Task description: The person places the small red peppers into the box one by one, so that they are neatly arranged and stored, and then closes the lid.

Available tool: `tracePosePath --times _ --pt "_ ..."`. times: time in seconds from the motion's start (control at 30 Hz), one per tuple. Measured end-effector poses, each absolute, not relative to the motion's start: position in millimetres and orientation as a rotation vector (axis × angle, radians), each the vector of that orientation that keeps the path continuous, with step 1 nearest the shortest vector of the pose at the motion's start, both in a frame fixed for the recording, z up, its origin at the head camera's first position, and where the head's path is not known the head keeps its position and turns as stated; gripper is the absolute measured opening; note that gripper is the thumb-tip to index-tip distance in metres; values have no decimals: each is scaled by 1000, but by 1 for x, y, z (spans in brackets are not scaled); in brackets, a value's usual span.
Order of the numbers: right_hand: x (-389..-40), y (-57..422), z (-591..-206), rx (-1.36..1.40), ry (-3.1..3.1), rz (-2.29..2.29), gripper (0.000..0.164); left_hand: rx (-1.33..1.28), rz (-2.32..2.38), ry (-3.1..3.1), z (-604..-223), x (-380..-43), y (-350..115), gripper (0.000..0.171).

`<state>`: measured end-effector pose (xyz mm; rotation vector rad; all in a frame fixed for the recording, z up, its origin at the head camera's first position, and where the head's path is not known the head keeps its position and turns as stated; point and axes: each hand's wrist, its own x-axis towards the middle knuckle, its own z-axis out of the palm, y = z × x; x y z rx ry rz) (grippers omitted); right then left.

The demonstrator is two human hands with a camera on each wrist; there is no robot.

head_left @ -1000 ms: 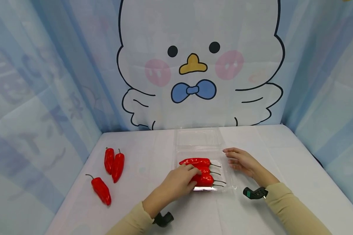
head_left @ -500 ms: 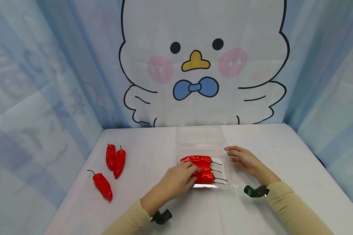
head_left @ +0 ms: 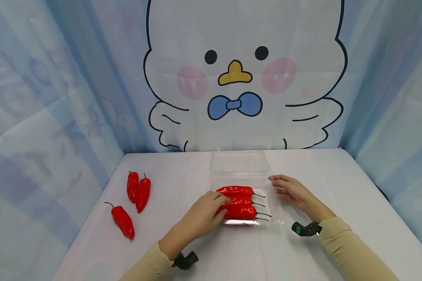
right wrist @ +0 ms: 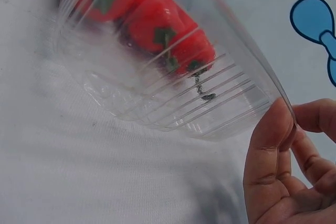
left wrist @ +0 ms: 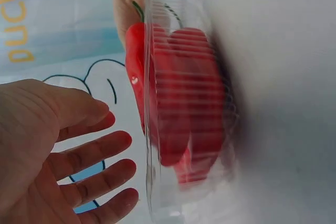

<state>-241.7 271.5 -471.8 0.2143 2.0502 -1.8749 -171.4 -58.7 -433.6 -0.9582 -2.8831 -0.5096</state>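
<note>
Red peppers [head_left: 241,212] with green stems lie side by side in a clear plastic clamshell box [head_left: 274,212], its lid open toward the back. My left hand [head_left: 204,212] hovers over the left end of the peppers. In the left wrist view that hand [left wrist: 79,156] has its fingers loosely extended, with nothing held, apart from the box wall [left wrist: 181,103]. At the box's right side is my right hand [head_left: 291,191]. Seen in the right wrist view, its thumb and fingers [right wrist: 273,127] pinch the rim of the box.
On the left of the white table [head_left: 183,175] lie three more red peppers: one nearer pepper [head_left: 122,222], and a pair behind it, a right pepper [head_left: 142,194] and a left pepper [head_left: 132,186]. The open lid [head_left: 239,162] reaches toward the cartoon curtain [head_left: 235,128].
My left hand has drawn back to the left, off the peppers in the box, uncovering more of them. The right hand stays at the box's side.
</note>
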Motion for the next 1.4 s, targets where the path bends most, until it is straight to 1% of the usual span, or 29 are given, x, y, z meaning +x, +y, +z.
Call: tracePosePath --times 0.2,0.3,0.5,0.7,0.9,1.1,1.27,1.4 --pt "-241 271 -471 211 2046 -1871 48 -925 -563 -2893 -437 -172 -73 29" --pt "-241 271 -471 213 2036 -1881 46 -914 -583 -2896 -440 -171 -79 29" --pt "-241 273 -473 195 2033 -1876 48 -852 -638 -2903 -444 -168 -92 28" --pt "-239 278 -473 179 2024 -1885 50 -782 -656 -2919 -439 -166 -106 31" --pt "-240 279 -474 170 2004 -1900 48 -625 -670 -2941 -438 -165 -127 34" --pt "-241 277 -474 172 1997 -1903 45 -473 -658 -2972 -446 -163 -151 35" --pt "-242 275 -474 180 1984 -1913 44 -387 -637 -2967 -453 -161 -173 36" --pt "-243 275 -473 173 1988 -1908 45 -325 -630 -2958 -455 -162 -187 40"
